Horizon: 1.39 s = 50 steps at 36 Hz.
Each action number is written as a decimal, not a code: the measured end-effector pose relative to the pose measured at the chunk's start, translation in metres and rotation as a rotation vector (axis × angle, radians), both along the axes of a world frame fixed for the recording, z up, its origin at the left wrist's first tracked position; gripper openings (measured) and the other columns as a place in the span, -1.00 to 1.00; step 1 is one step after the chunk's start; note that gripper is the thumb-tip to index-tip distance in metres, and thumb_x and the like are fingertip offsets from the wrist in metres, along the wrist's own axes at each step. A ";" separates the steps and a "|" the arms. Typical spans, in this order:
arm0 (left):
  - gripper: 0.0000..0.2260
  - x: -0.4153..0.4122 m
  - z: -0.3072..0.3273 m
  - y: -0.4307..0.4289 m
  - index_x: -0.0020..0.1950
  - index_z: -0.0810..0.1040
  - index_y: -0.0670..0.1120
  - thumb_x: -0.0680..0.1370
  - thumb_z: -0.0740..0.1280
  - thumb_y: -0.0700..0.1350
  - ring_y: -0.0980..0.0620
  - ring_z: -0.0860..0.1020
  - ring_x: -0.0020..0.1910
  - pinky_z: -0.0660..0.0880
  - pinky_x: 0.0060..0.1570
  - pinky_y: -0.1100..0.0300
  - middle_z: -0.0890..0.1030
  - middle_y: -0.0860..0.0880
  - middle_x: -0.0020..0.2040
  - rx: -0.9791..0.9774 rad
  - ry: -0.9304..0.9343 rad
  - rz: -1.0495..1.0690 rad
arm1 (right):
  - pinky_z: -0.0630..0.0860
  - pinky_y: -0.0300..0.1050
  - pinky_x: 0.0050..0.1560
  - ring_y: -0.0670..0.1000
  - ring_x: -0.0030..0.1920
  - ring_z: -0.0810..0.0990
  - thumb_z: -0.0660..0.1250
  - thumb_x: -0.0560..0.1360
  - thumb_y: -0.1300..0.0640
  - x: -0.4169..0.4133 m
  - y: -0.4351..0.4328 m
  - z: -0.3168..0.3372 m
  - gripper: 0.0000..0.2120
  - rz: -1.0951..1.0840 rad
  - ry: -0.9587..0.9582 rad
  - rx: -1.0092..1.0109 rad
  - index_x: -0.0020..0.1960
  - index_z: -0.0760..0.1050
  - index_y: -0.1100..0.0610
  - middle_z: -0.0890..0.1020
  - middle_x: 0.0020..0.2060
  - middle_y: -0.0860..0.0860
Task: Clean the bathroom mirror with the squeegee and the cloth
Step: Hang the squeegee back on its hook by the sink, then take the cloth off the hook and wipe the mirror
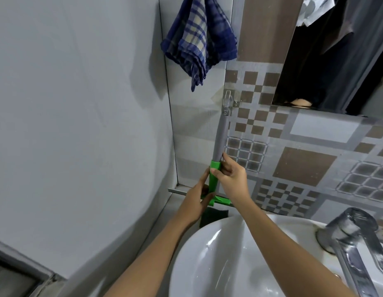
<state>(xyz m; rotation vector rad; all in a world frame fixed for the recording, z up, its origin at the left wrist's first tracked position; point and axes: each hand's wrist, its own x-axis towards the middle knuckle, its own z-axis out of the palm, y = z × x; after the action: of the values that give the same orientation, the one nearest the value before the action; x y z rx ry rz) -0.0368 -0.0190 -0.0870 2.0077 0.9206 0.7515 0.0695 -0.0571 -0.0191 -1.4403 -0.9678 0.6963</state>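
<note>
The squeegee [215, 181], hung from a wall hook [228, 99], is grasped by both hands' grip, left hand [197, 200] and right hand [231, 179], apparently for unhooking.

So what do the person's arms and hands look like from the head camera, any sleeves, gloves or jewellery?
Both forearms are bare as far as the picture shows: no sleeves in view. The left hand and the right hand wear no gloves, and no rings, watch or bracelets show. The nails look short and unpainted. Nothing is marked on either arm.
</note>
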 end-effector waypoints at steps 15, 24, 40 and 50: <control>-0.40 0.024 -0.015 0.021 0.49 -0.10 0.19 0.60 0.21 -0.06 0.05 0.52 0.13 0.50 0.17 0.08 0.50 -0.11 0.26 0.024 -0.037 0.010 | 0.43 -0.02 0.29 0.01 0.29 0.48 0.30 0.48 0.36 0.014 0.018 -0.012 -0.43 0.018 -0.065 -0.036 0.44 0.24 0.14 0.51 0.28 0.08; -0.44 0.026 -0.008 0.028 0.49 -0.07 0.17 0.61 0.18 -0.08 0.06 0.50 0.15 0.45 0.15 0.16 0.50 -0.09 0.26 -0.031 0.045 -0.001 | 0.41 0.02 0.32 0.01 0.30 0.46 0.32 0.47 0.32 0.019 0.020 -0.013 -0.41 0.009 -0.150 -0.066 0.45 0.23 0.12 0.49 0.30 0.06; -0.84 -0.009 0.159 0.039 0.13 0.47 -0.13 0.55 0.27 -0.21 0.18 0.44 -0.02 0.44 0.06 0.28 0.40 -0.01 0.04 0.572 -0.441 0.412 | 0.52 -0.08 0.15 -0.02 0.06 0.56 0.32 0.49 0.18 0.016 -0.005 0.072 -0.66 -0.236 -0.455 0.212 0.26 0.46 0.19 0.60 0.07 0.05; -0.76 -0.004 0.324 0.081 0.23 0.41 -0.16 0.57 0.22 -0.14 -0.02 0.41 0.16 0.30 0.07 0.43 0.44 -0.13 0.18 0.888 -0.390 0.413 | 0.48 -0.31 -0.09 -0.03 -0.11 0.54 0.30 0.50 0.22 0.018 0.042 0.218 -0.80 -0.265 -0.712 0.532 0.11 0.53 0.18 0.57 -0.10 0.02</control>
<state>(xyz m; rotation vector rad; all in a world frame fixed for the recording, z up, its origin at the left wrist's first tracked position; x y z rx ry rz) -0.0407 0.0617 0.2368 2.2539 0.8430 1.9763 0.0877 -0.0153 0.1993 -1.3014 -1.3389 -0.2969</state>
